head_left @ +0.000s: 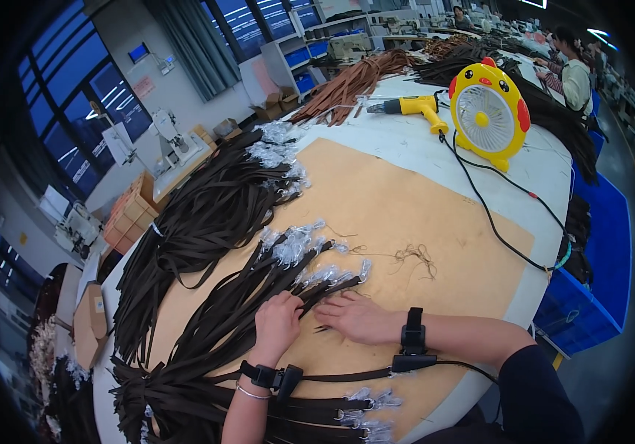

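My left hand (276,324) rests with curled fingers on a bundle of dark brown straps (239,307), pressing them onto the tan board (421,222). My right hand (354,316) lies flat beside it, fingers touching the strap ends near their plastic-wrapped buckles (325,275). Both wrists wear black bands with a cable. More strap bundles (206,207) fan out to the left, and others lie below my forearms (317,414).
A yellow chick-shaped desk fan (486,111) and a yellow power drill (413,106) stand at the table's far side, cables trailing across. Loose thread (415,257) lies on the board. Light brown straps (347,85) pile at the back. Blue bins (591,296) at right; another person works far right.
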The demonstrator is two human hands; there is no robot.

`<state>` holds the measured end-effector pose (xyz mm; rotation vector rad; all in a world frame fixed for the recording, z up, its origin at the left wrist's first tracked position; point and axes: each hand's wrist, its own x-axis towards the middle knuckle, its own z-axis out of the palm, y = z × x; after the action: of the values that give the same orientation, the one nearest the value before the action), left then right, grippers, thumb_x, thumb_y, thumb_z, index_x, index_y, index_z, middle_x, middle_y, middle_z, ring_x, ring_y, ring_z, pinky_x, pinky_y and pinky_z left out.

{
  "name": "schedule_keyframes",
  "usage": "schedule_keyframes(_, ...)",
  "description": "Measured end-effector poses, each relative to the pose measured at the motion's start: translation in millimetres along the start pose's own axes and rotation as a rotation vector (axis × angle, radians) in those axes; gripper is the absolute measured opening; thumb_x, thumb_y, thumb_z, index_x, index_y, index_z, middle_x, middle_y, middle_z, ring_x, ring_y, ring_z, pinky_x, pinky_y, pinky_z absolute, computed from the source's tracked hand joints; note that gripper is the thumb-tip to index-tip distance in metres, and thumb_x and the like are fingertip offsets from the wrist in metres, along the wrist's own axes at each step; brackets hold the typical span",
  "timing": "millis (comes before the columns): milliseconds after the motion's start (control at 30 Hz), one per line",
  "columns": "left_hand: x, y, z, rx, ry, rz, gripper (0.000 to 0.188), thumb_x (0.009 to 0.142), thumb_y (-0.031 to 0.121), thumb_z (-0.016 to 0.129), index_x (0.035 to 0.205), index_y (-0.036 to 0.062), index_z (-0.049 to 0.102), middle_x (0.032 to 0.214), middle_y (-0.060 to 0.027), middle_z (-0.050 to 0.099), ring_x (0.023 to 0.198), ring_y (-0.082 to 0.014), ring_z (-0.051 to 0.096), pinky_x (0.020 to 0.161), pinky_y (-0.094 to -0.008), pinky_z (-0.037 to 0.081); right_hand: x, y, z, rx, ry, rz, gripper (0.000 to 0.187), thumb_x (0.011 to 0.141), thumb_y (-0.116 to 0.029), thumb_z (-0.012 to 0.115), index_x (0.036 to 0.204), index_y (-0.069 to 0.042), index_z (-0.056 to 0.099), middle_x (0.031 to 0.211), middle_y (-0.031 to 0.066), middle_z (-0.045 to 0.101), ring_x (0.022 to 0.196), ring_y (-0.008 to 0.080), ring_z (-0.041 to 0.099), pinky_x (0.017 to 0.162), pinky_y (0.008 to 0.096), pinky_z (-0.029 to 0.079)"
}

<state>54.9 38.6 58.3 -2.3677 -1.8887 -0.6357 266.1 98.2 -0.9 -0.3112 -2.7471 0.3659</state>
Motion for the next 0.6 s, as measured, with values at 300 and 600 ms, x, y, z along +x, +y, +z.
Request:
schedule_keyframes(300, -32.8, 13.5, -26.4, -0.766, -0.255, -0.327, 0.006, 0.096, 0.003, 0.059, 0.098, -0.0022, 0.062, 0.076, -0.0024, 0.062, 0.07, -0.0086, 0.058, 0.065, -0.0241, 0.049, -85.6, 70.2, -55.6, -0.184, 0.179, 0.445, 0.036, 0.094, -0.013, 0.054, 0.128, -0.002, 0.058, 0.139, 0.0112, 0.056, 0.132, 0.0288, 0.048, 0.108, 0.0439, 0.038)
schedule_keyframes(600, -21.8, 67.4, 22.5, -0.401, -0.151, -0.012, 0.019, 0.09, 0.016, 0.069, 0.104, 0.0046, 0.067, 0.094, -0.0121, 0.068, 0.086, -0.0318, 0.067, 0.073, -0.0371, 0.053, -69.3, 29.2, -72.8, 0.218, 0.371, 0.51, 0.023, 0.098, -0.016, 0.055, 0.117, -0.005, 0.063, 0.114, 0.0147, 0.066, 0.099, 0.0331, 0.065, 0.083, 0.0422, 0.052)
